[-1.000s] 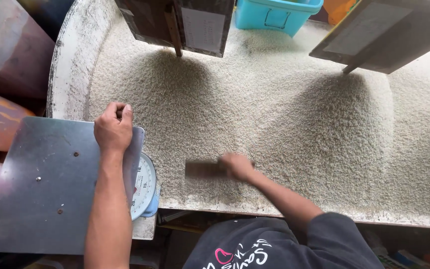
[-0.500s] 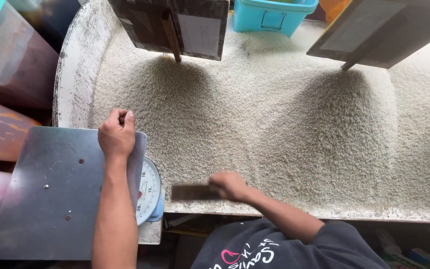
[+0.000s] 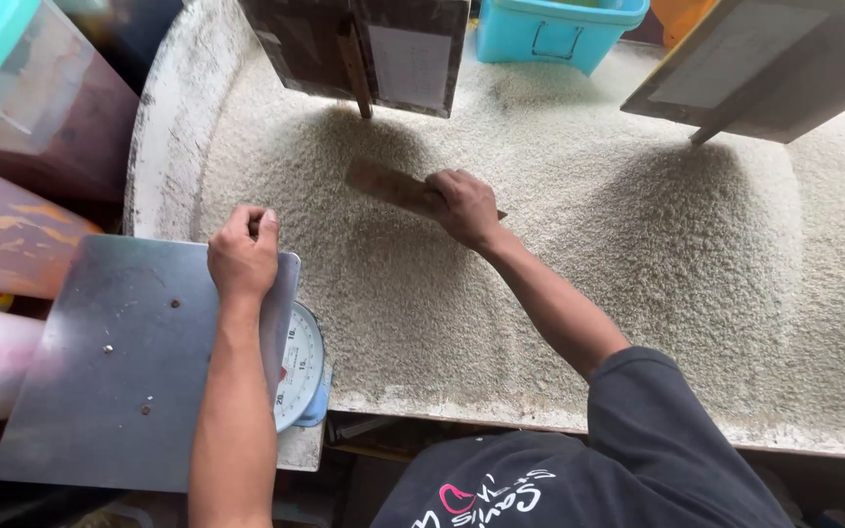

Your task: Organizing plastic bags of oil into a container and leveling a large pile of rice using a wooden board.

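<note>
I see my right hand (image 3: 464, 207) clenched around a flat brown scoop (image 3: 388, 186), pressed into the rice heap (image 3: 540, 254); the left hand (image 3: 243, 254) grips the scale's metal tray (image 3: 119, 362). I judge scooping underway; next needs a level lift.

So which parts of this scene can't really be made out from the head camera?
- Scale dial: mostly covered by the metal weighing plate and the left forearm.
- Brown flat tool: its near end is hidden under the right hand.
- Left hand: fingers curl at the plate's far edge, so whether it grips anything cannot be told.
- Blue crate: cut off by the top edge.
- Plastic containers at left: blurred, and cut off by the left edge.
</note>
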